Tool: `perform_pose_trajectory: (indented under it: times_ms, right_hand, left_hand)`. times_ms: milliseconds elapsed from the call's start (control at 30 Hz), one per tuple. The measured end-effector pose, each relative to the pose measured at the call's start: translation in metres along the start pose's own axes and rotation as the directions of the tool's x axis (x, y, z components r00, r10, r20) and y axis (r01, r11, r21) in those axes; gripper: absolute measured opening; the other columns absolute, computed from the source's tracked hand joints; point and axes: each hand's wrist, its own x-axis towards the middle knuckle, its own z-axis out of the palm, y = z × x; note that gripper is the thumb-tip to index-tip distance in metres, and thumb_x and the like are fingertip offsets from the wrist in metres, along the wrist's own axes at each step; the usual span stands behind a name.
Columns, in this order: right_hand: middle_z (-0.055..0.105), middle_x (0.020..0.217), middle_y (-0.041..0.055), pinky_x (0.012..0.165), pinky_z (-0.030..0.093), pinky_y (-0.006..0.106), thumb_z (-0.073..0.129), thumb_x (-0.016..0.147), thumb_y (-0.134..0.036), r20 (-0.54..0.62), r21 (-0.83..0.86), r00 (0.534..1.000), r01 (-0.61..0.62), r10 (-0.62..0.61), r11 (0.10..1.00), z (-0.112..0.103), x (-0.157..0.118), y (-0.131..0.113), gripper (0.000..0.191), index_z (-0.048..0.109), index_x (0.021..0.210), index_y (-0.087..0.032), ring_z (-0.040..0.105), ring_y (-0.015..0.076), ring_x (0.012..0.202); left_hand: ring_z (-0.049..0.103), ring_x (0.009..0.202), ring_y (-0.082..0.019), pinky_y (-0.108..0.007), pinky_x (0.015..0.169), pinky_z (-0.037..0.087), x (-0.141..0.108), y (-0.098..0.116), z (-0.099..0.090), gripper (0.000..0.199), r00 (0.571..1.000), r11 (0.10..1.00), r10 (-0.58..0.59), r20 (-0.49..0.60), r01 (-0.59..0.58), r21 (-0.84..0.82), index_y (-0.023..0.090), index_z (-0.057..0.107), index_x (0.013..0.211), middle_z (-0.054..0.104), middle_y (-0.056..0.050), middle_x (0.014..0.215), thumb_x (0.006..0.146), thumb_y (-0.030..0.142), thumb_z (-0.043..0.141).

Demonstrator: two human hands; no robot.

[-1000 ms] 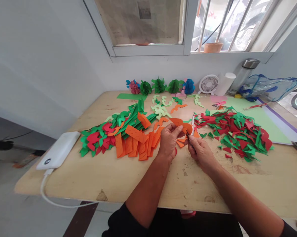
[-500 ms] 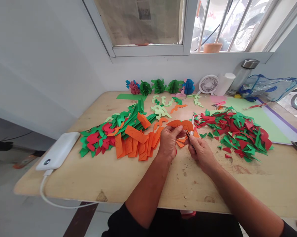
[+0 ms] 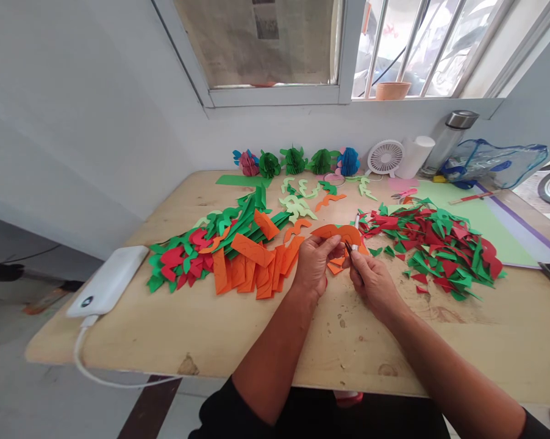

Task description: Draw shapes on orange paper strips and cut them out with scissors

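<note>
My left hand (image 3: 315, 262) pinches an orange paper piece (image 3: 332, 231) with a curved, wavy edge, held just above the table. Closed around dark-bladed scissors (image 3: 349, 249) is my right hand (image 3: 370, 277); the blades meet the paper's lower right part, and the handles are mostly hidden in the fingers. A white pen (image 3: 357, 221) lies partly behind the paper. Small orange scraps (image 3: 335, 266) rest beneath my hands. Left of them are orange paper strips (image 3: 252, 268) with drawn lines, beside green folded strips (image 3: 257, 228) and red cut shapes (image 3: 177, 259).
A heap of red and green scraps (image 3: 439, 244) covers the right side. Paper honeycomb figures (image 3: 296, 160), a small white fan (image 3: 385, 157) and a glass bottle (image 3: 446, 143) stand along the wall. At left lies a white power bank (image 3: 110, 280) with a cable.
The orange paper has turned slightly in my left hand, its right end now bending further down. The scissors have shifted a little against it; the piles are unchanged.
</note>
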Motion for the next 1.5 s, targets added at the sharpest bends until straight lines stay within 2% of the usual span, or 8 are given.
perform_pose_trajectory:
  times_ms: [667,800,933,1233,1500]
  right_hand:
    - [0.032,0.039,-0.0096,0.034,0.013,0.022,0.059,0.07,-0.073,-0.059,0.008,0.998,0.02,-0.019,1.0,-0.004,0.002,0.002,0.054,0.057,0.069,-0.019,0.021,0.0058,0.035]
    - [0.032,0.039,-0.0095,0.034,0.013,0.022,0.058,0.071,-0.072,-0.045,-0.01,0.999,0.009,-0.01,1.0,-0.003,0.002,0.0,0.054,0.057,0.068,-0.018,0.021,0.0057,0.035]
    - [0.032,0.039,-0.0097,0.035,0.013,0.022,0.059,0.07,-0.072,-0.023,-0.019,1.0,-0.017,0.016,1.0,-0.003,0.002,0.0,0.054,0.058,0.069,-0.018,0.02,0.0056,0.035]
    - [0.033,0.039,-0.0096,0.036,0.011,0.022,0.061,0.07,-0.071,-0.051,0.032,0.999,-0.009,0.01,0.999,-0.007,0.005,0.001,0.053,0.057,0.068,-0.018,0.02,0.0052,0.035]
    - [0.033,0.04,-0.01,0.037,0.011,0.023,0.063,0.069,-0.071,-0.085,0.059,0.996,0.018,-0.013,0.998,-0.01,0.005,-0.001,0.052,0.052,0.069,-0.02,0.02,0.0054,0.036]
  left_hand:
    - [0.059,0.055,-0.01,-0.024,0.061,0.047,0.0,-0.001,0.0,0.026,1.0,0.999,-0.013,0.027,0.012,0.036,0.012,0.066,0.065,0.065,-0.003,0.059,0.055,0.03,0.081]
    - [0.06,0.054,-0.01,-0.024,0.06,0.048,0.001,0.003,0.0,0.028,0.997,0.997,0.068,-0.029,-0.067,0.034,0.015,0.064,0.073,0.065,0.0,0.06,0.055,0.029,0.081]
    - [0.058,0.052,-0.008,-0.023,0.06,0.048,0.001,0.006,0.0,0.026,0.987,0.983,0.145,-0.067,-0.136,0.119,0.015,0.064,0.075,0.066,0.001,0.065,0.057,0.029,0.078]
    - [0.056,0.055,-0.009,-0.024,0.063,0.05,-0.004,0.013,0.002,0.021,0.987,0.967,0.161,-0.011,-0.155,0.203,0.015,0.066,0.066,0.061,0.002,0.062,0.058,0.031,0.076]
    - [0.057,0.056,-0.01,-0.025,0.064,0.049,-0.003,0.01,-0.001,0.023,0.993,0.959,0.089,0.075,-0.106,0.261,0.016,0.059,0.06,0.059,0.003,0.058,0.058,0.031,0.077]
